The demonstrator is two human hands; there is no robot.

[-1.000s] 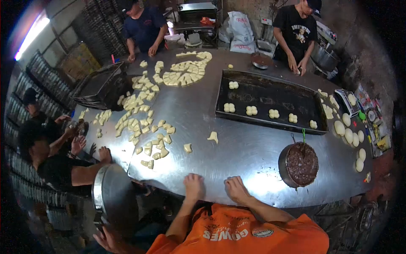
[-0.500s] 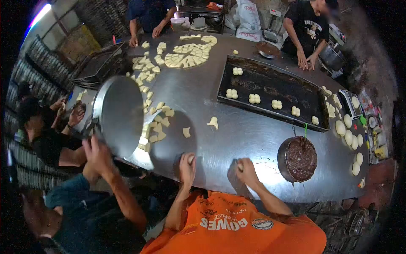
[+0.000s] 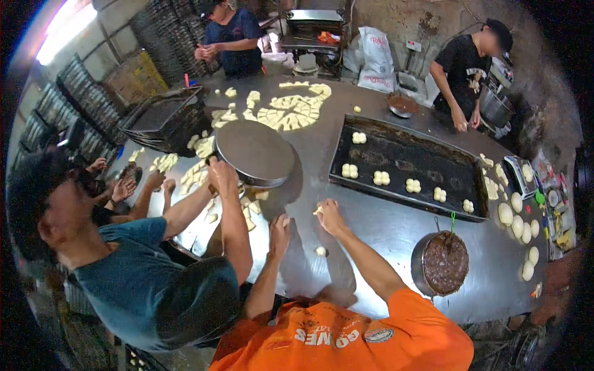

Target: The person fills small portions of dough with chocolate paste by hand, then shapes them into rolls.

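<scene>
My left hand (image 3: pixel 279 235) is curled round a piece of dough (image 3: pixel 286 220), mostly hidden in the fingers, low over the steel table. Reaching farther forward, my right hand (image 3: pixel 330 216) has its fingertips closed on a pale dough piece (image 3: pixel 318 211). A small round dough ball (image 3: pixel 320 251) lies on the table between my forearms. Cut dough pieces (image 3: pixel 252 209) are scattered just beyond my left hand.
At my left, a co-worker in teal holds a large round pan (image 3: pixel 256 151) over the table. A black baking tray (image 3: pixel 402 157) with dough clusters lies ahead. A pot of brown filling (image 3: pixel 442 263) stands right, near large dough balls (image 3: pixel 516 224). Other people stand around the table.
My right hand has left its dough ball on the table and reached forward to another dough piece. The co-worker's round pan has swung rightward over the table. The view has shifted.
</scene>
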